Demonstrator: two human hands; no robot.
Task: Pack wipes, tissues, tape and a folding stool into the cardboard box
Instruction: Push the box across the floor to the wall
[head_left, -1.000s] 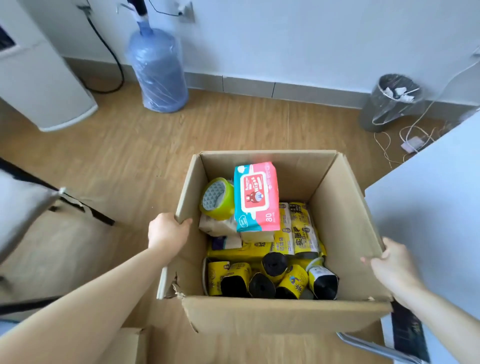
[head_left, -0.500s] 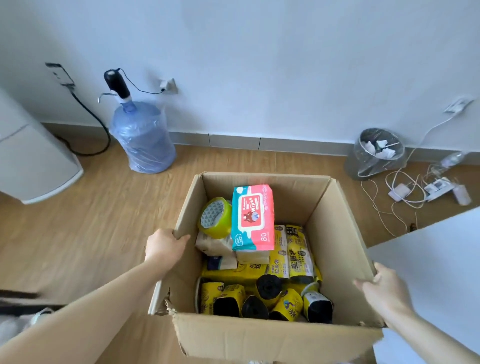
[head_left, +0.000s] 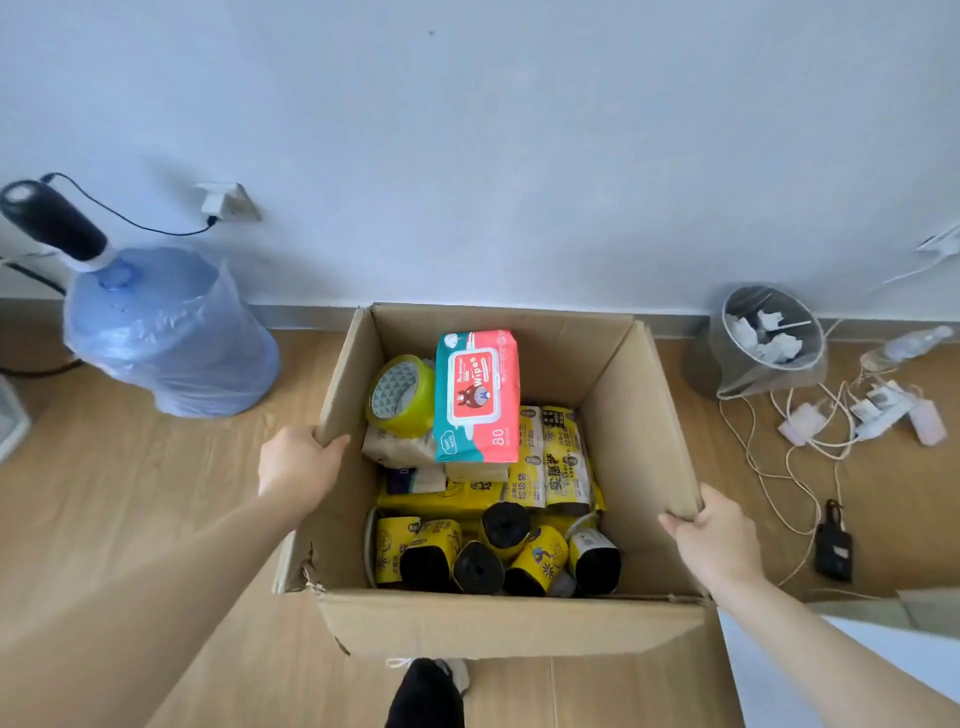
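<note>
An open cardboard box (head_left: 498, 623) fills the middle of the view, close to the wall. My left hand (head_left: 296, 467) grips the top edge of its left wall, and my right hand (head_left: 719, 540) grips its right wall. Inside, a teal and red pack of wipes (head_left: 477, 397) lies on top, beside a yellow-green roll of tape (head_left: 400, 397). Under them sit tissue packs (head_left: 397, 449), yellow packages (head_left: 561, 457) and several yellow-wrapped black rolls (head_left: 478, 564). No folding stool shows.
A blue water jug (head_left: 166, 332) with a black pump stands at the left by the wall. A lined waste bin (head_left: 769, 340) stands at the right, with tangled cables and chargers (head_left: 852, 415) on the wood floor. A white surface (head_left: 831, 675) fills the bottom right.
The box has travelled toward the wall in both hands. The view has lifted, so more wall, the bin and the cables now show. Both grips on the box walls are unchanged.
</note>
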